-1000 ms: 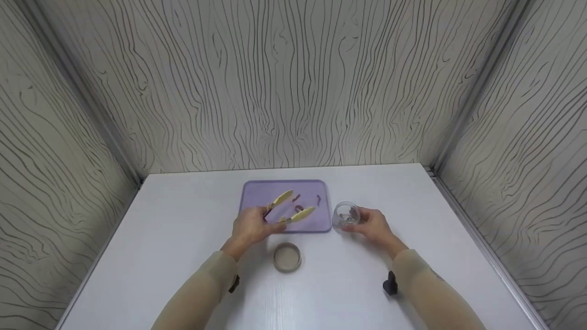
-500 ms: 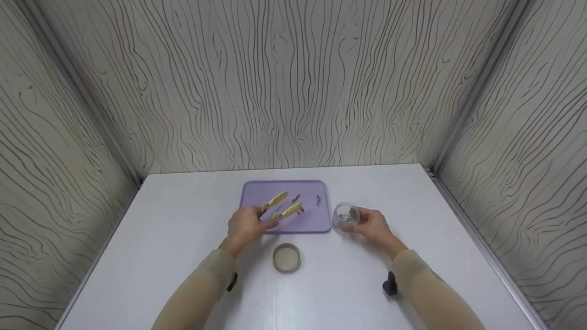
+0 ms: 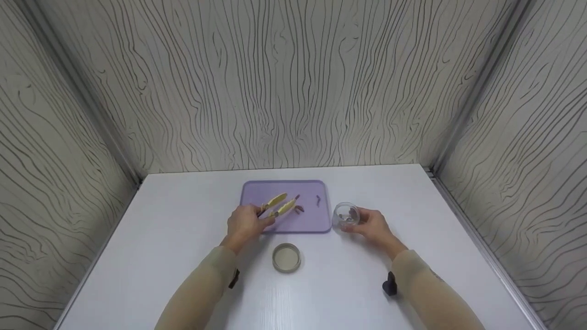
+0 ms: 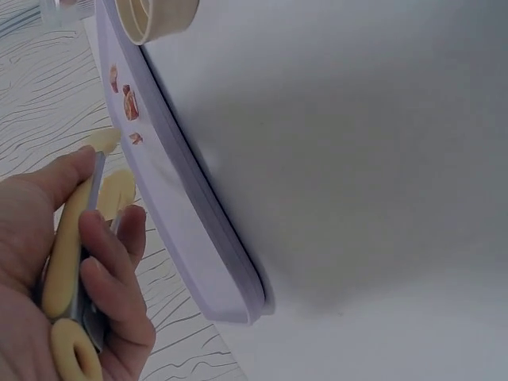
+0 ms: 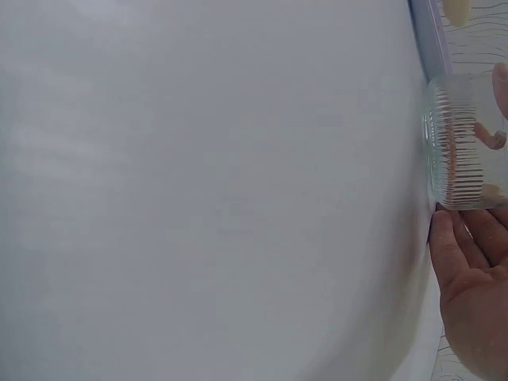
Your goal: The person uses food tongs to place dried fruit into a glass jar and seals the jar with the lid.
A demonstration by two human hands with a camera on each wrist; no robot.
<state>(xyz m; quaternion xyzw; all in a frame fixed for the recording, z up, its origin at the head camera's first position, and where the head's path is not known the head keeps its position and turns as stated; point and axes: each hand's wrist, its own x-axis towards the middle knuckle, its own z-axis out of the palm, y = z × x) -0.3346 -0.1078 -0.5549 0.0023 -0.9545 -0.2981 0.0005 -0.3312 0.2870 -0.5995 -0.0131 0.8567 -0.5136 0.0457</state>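
Observation:
My left hand point(image 3: 245, 224) grips yellow-tipped tongs point(image 3: 285, 207) over the lavender tray point(image 3: 293, 224). In the left wrist view, my fingers and thumb curl round the tongs' handle point(image 4: 67, 254), and their two yellow ends stand apart with nothing visible between them. Small reddish-brown curled pieces point(image 3: 299, 209) lie on the tray; one is right at the tip of the nearer tong end. To the tray's right, my right hand point(image 3: 376, 225) holds a clear ribbed jar point(image 5: 459, 143) by its side. Some similar reddish pieces point(image 5: 490, 136) show inside it.
A round beige lid point(image 3: 286, 258) lies on the white table point(image 3: 339, 284) in front of the tray. Wood-grain patterned panels point(image 3: 284, 91) enclose the table at the back and both sides.
My left hand has drawn the tongs slightly left, away from the middle piece and toward the rear one, and the tong ends have come closer together. My right hand and jar have stayed put.

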